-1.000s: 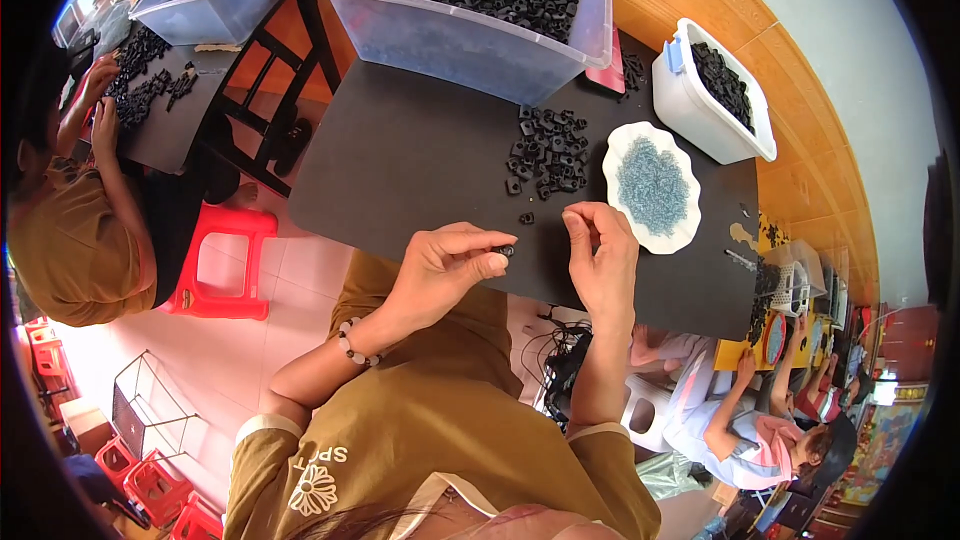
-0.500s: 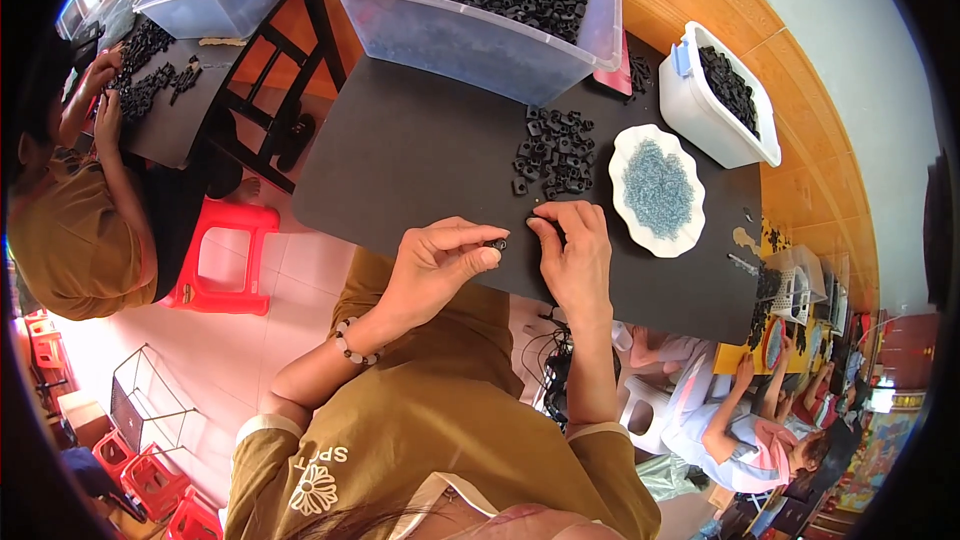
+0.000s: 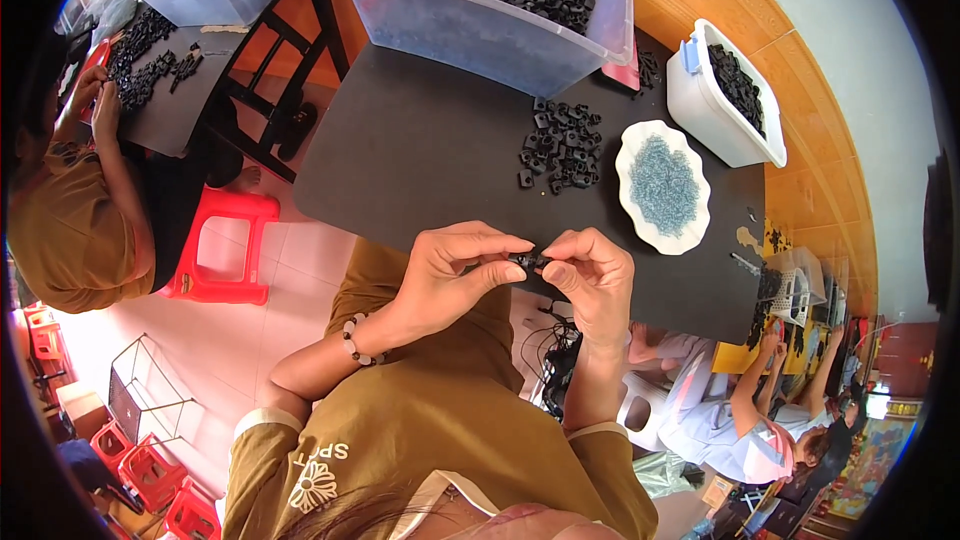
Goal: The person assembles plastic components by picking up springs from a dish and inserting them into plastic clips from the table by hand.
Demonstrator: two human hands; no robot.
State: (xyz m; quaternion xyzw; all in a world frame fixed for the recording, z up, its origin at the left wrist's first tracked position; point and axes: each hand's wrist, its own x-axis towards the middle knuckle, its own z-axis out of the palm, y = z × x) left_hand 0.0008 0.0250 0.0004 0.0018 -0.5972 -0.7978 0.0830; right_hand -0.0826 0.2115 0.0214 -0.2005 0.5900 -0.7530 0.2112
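At the table's near edge both hands meet over a small black plastic part (image 3: 523,261). My left hand (image 3: 450,275) pinches it between thumb and forefinger. From the other side, the closed thumb and fingers of my right hand (image 3: 597,280) grip its right end; whether they hold a second small piece there is too small to tell. Beyond the hands lies a loose pile of square black plastic clips (image 3: 560,145). A white scalloped dish (image 3: 632,202) of tiny clear-bluish pieces (image 3: 663,185) sits right of that pile.
A big clear bin (image 3: 470,45) full of black parts stands at the table's back, with a white tub (image 3: 690,105) of black pieces to its right. A red stool (image 3: 225,280) is on the floor at left. One person works at another table on the left, others at lower right.
My right hand has come off the tabletop toward me and met my left hand at the black part. The left hand has shifted slightly right.
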